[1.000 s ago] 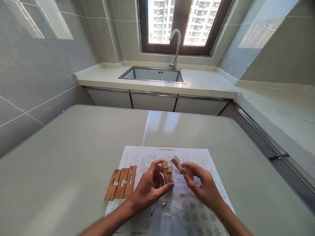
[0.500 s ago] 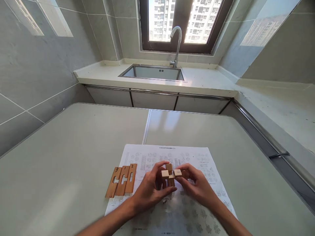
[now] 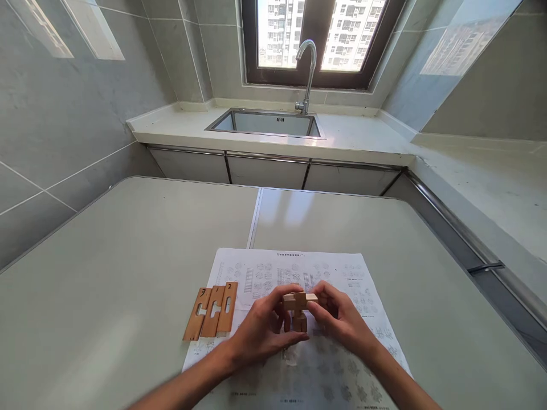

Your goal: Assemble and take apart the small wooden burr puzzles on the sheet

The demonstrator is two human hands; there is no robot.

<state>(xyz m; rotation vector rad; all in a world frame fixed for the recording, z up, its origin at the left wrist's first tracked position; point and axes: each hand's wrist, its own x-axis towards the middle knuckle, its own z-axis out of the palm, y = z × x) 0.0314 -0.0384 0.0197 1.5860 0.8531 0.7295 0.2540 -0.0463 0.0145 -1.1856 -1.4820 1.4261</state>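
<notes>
Between my hands is a small wooden interlocking block puzzle (image 3: 300, 302), made of several pale and brown blocks fitted crosswise. My left hand (image 3: 267, 324) grips it from the left, with fingers behind and the thumb below near its lower block. On the other side, my right hand (image 3: 337, 310) pinches the end of a pale block between thumb and fingers. Both hands are above a printed sheet (image 3: 243, 273) covered in small diagrams. To the left lie three flat slotted wooden pieces (image 3: 212, 310) side by side, marked 3, 1 and 2, partly over the sheet's edge.
A large pale table (image 3: 128, 239) with a seam down its middle supports everything. Beyond it is a counter (image 3: 354, 128) with a sink (image 3: 265, 122) and a faucet (image 3: 306, 74) under a window. Tiled walls stand at both sides.
The block puzzle has been tilted, so the side of its upper crosspiece faces me instead of the block ends. Both hands keep hold of it. The flat slotted pieces have stayed put.
</notes>
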